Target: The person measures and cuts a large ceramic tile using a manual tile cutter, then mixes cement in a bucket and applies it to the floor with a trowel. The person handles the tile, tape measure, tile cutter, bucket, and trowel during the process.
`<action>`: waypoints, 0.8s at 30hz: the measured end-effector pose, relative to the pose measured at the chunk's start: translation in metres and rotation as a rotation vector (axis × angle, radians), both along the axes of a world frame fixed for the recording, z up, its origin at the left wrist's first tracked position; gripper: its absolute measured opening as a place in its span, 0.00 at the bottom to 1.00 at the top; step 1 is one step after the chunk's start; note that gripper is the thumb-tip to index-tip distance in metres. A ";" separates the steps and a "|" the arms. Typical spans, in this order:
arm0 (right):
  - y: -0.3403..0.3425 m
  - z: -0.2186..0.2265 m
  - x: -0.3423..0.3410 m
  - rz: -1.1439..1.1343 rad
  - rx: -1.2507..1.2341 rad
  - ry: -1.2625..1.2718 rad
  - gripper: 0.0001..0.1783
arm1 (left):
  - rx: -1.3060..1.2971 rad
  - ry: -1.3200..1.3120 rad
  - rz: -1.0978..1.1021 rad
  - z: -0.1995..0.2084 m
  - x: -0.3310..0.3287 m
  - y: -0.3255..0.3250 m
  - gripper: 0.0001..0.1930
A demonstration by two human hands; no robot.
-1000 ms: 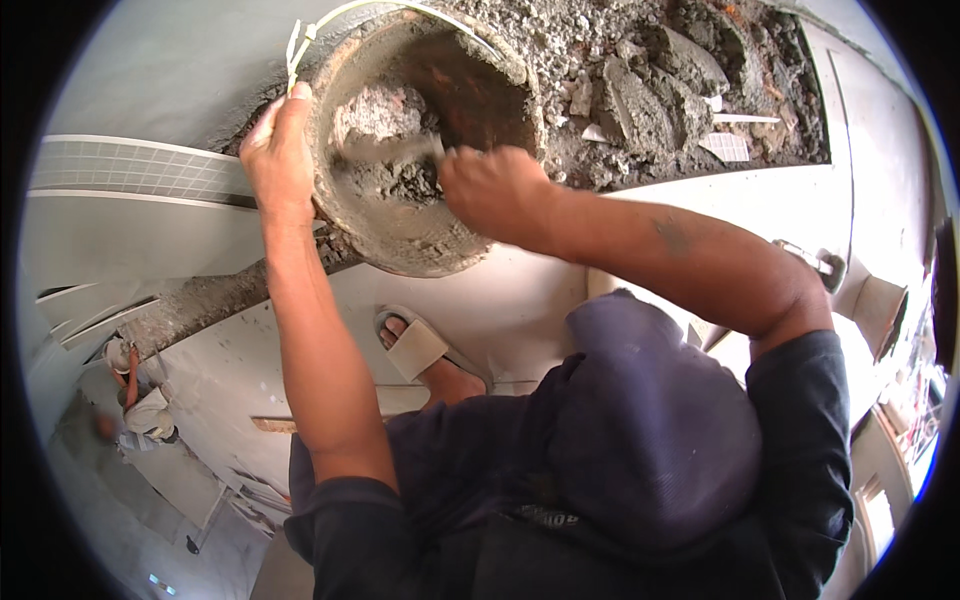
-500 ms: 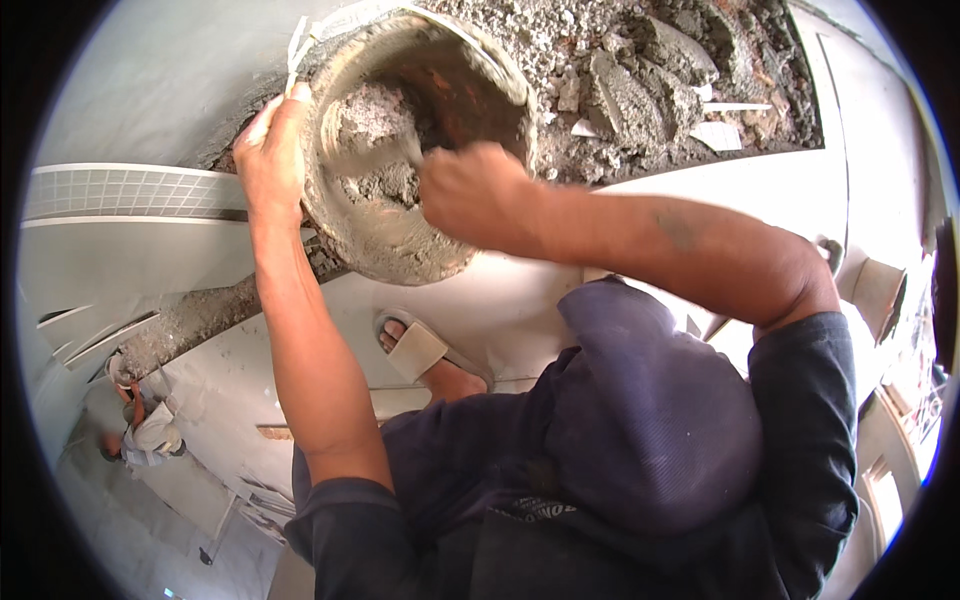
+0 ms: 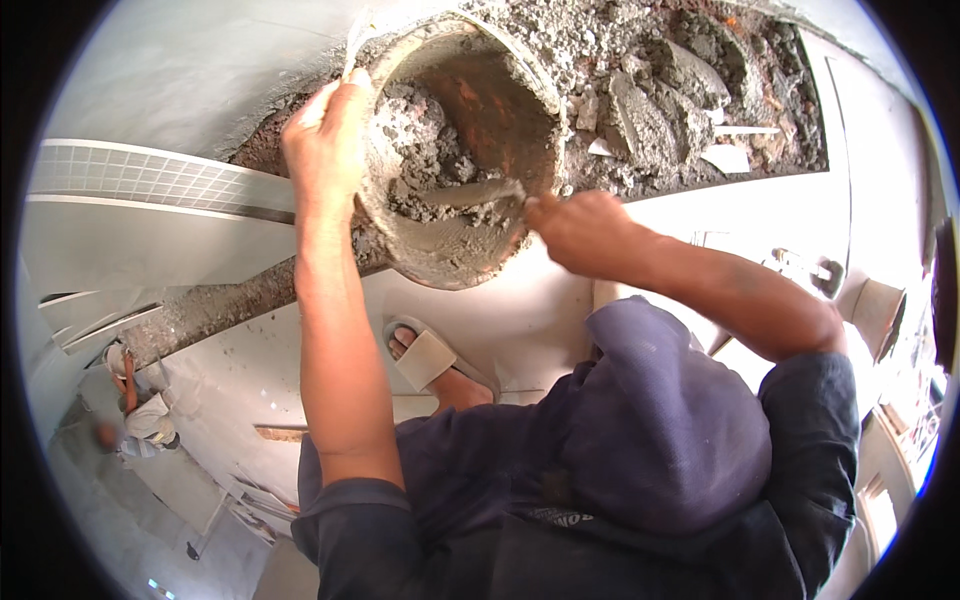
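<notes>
A mortar-caked bucket (image 3: 525, 130) is tipped so that its mouth faces me, with clumpy grey mortar (image 3: 415, 140) inside. At its left rim my left hand (image 3: 328, 145) is closed, with the thumb along the edge. My right hand (image 3: 588, 232) is closed at the lower right rim around the handle end of a trowel; the handle itself is mostly hidden in the fist. The trowel's blade (image 3: 465, 193) reaches left into the bucket and lies against the mortar.
Rubble and mortar heaps (image 3: 650, 110) with white tile shards fill a strip right of the bucket. Gridded-back tiles (image 3: 150, 170) lean at the left. My sandalled foot (image 3: 425, 360) stands on pale floor tiles below the bucket. Another person (image 3: 150, 420) crouches at the far left.
The bucket and my left hand appear farther right in view. My right hand has moved right and down, from over the bucket's mouth to its rim, and the trowel blade shows more clearly.
</notes>
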State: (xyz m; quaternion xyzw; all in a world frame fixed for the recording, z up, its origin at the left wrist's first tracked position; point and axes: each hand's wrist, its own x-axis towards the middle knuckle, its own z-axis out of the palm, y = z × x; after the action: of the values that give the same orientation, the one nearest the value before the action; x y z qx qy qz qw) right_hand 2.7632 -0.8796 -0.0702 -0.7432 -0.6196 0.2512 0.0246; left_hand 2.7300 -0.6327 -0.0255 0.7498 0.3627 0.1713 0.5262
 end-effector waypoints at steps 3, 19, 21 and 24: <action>-0.032 0.032 0.019 -0.116 -0.023 0.196 0.19 | 0.016 -0.034 -0.007 -0.001 0.005 -0.009 0.16; 0.043 0.020 0.077 -0.145 -0.351 -0.224 0.14 | 0.048 0.163 -0.077 0.012 0.031 -0.044 0.20; 0.050 0.005 0.071 -0.126 -0.414 -0.161 0.12 | 0.026 0.187 -0.086 0.010 0.026 -0.043 0.21; 0.050 -0.016 0.062 0.073 -0.377 -0.042 0.09 | 0.143 0.060 -0.067 0.001 0.008 -0.040 0.16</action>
State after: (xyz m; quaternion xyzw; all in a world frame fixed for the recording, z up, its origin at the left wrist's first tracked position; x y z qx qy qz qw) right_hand 2.8247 -0.8296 -0.0860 -0.7169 -0.5884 0.3480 -0.1369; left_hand 2.7376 -0.6726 -0.0241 0.8020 0.3396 0.1566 0.4658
